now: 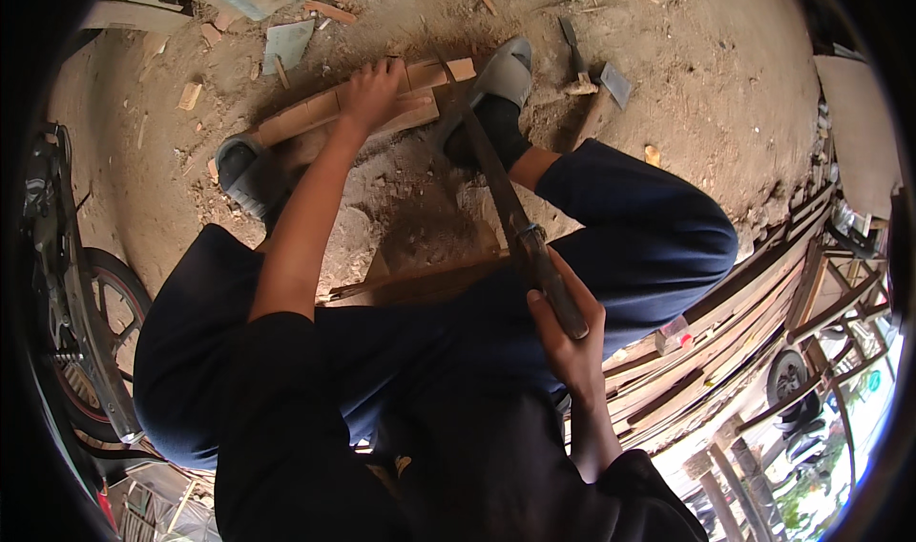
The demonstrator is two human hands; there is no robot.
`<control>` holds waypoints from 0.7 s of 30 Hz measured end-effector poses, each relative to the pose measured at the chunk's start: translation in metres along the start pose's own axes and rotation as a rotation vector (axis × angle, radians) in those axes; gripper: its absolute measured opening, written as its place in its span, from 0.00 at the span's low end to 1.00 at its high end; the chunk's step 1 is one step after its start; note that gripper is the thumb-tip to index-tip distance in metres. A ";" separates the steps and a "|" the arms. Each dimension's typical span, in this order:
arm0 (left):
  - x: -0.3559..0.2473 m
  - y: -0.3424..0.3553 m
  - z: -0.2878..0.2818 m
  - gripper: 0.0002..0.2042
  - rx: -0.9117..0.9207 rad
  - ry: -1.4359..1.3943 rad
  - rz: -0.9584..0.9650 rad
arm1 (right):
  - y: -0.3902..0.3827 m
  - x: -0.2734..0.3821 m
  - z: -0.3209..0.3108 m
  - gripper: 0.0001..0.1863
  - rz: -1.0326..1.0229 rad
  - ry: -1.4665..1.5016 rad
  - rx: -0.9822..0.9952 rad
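Note:
My left hand point(372, 93) lies over a long wooden strip point(303, 114) on the dirt floor, its fingers curled over the far edge. Dark lines cross the strip at intervals. Against its near side lies another piece of wood point(412, 115). My right hand point(575, 337) grips the dark handle of a long knife point(498, 181), thumb along the handle. The blade slants forward and left, its narrow tip above the strip's right part; whether it touches the wood I cannot tell. My sandalled feet point(250, 175) are by the strip's two ends.
Right of my right foot lie a dark-handled tool point(572, 51) and a flat metal blade point(615, 85). Wood scraps point(190, 95) and a pale flat piece point(287, 45) litter the dirt. A motorbike wheel point(110, 323) stands left; stacked planks point(716, 342) lie right.

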State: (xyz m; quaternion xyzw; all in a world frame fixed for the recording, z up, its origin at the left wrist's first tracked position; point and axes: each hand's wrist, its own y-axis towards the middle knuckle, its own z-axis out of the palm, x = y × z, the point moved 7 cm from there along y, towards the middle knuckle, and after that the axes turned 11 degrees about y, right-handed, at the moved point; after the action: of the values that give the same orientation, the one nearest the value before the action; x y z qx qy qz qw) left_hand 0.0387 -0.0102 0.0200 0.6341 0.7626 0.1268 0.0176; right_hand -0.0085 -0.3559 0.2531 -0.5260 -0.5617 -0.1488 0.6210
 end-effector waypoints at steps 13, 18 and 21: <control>0.000 0.009 0.006 0.39 0.202 -0.050 -0.091 | -0.008 0.012 -0.019 0.29 0.053 0.031 -0.053; -0.001 0.004 0.007 0.38 0.087 -0.012 -0.059 | 0.001 0.017 -0.013 0.29 0.060 -0.051 0.025; -0.002 0.006 0.005 0.37 0.102 -0.005 -0.063 | 0.000 0.013 -0.009 0.29 -0.008 -0.067 0.038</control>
State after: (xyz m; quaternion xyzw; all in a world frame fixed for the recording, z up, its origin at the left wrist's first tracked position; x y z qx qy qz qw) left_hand 0.0457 -0.0100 0.0161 0.6103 0.7875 0.0855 -0.0087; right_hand 0.0010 -0.3578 0.2659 -0.5167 -0.5868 -0.1229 0.6112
